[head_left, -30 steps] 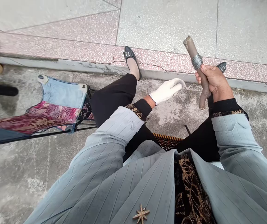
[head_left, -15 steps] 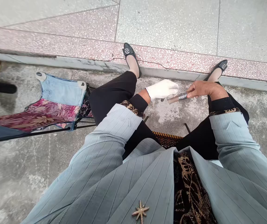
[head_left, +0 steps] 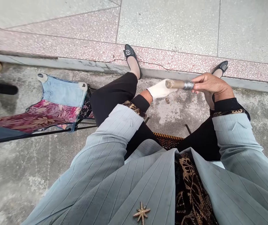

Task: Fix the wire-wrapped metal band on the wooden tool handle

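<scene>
Wire-wrapped stick (head_left: 179, 84) gripped in my closed right fingers (head_left: 200, 82), above the concrete floor (head_left: 182, 115).
Its far end lies against my white-gloved left hand (head_left: 160, 89), grip unclear; a swirl-badged flat (head_left: 129, 52) sits beyond the fingers.

At twelve o'clock the glove (head_left: 159, 90) is white. At six o'clock the jacket (head_left: 148, 184) is gray with thin stripes.

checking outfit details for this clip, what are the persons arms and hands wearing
The left hand wears a white fabric glove; the right hand is bare. Both arms have pale grey-blue pinstriped jacket sleeves with wide turned-back cuffs, over black undersleeves edged in gold-patterned fabric.
</scene>
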{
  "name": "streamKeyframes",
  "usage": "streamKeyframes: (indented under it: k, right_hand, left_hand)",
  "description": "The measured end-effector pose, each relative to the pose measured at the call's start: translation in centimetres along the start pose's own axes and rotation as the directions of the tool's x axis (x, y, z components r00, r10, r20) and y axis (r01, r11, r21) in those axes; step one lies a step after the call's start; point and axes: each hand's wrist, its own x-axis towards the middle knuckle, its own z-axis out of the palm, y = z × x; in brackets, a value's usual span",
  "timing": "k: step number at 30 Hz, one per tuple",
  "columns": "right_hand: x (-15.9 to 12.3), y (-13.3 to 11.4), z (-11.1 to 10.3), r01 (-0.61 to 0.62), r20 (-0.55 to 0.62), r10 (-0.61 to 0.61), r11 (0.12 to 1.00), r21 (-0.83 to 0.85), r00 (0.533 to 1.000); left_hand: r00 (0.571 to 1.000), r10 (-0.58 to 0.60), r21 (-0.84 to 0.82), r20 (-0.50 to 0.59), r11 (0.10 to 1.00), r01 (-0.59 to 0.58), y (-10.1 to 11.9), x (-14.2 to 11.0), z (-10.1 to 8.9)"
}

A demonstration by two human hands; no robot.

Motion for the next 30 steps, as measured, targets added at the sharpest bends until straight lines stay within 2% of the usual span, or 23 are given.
streamKeyframes:
  k: [3,5,7,10,12,15,18,21,25,28,30]
  right_hand:
    - [0.3,0.0,0.6,0.052,-0.164,-0.040,0.996,0.067,0.986]
    - [0.7,0.2,1.0,0.062,-0.275,-0.039,0.995,0.075,0.961]
    - [1.3,0.6,1.2,0.045,-0.380,-0.031,0.999,0.028,0.925]
    - [2.2,1.3,1.0,-0.083,-0.467,-0.014,0.979,-0.186,0.884]
    - [2.7,1.7,0.7,-0.203,-0.479,-0.001,0.905,-0.374,0.878]
    - [3.2,2.2,0.5,-0.299,-0.415,0.046,0.766,-0.569,0.909]
    - [3.3,2.7,0.5,-0.261,-0.268,0.108,0.719,-0.644,0.957]
    - [3.1,2.8,0.3,-0.206,-0.164,0.130,0.750,-0.629,0.978]
    - [2.4,1.9,0.3,-0.180,-0.018,0.203,0.822,-0.540,0.979]
    - [1.8,1.0,0.3,-0.144,0.133,0.222,0.888,-0.437,0.966]
    - [1.3,0.7,0.2,-0.103,0.191,0.173,0.939,-0.327,0.966]
  left_hand:
    - [0.994,-0.010,-0.202,0.107,0.979,0.032,0.6,-0.4,0.3]
    - [0.986,0.015,-0.346,0.167,0.937,0.044,1.1,-0.6,0.4]
    - [0.983,0.024,-0.414,0.184,0.909,0.055,1.5,-0.7,0.5]
    - [0.975,0.018,-0.367,0.220,0.928,0.066,1.7,-0.7,0.7]
    - [0.970,0.010,-0.268,0.242,0.962,0.057,1.7,-0.7,0.7]
    - [0.976,-0.024,-0.125,0.218,0.991,0.052,1.8,-0.6,0.4]
    - [0.987,-0.045,0.010,0.157,0.999,0.044,1.9,-0.6,-0.4]
    - [0.993,-0.058,0.142,0.106,0.989,0.043,1.9,-0.7,-1.4]
    - [0.996,-0.069,0.260,0.051,0.964,0.053,1.7,-0.8,-2.5]
    - [0.998,-0.045,0.258,0.053,0.966,0.030,1.6,-0.7,-2.8]
    - [0.998,-0.024,0.190,0.062,0.982,0.012,1.5,-0.6,-2.7]
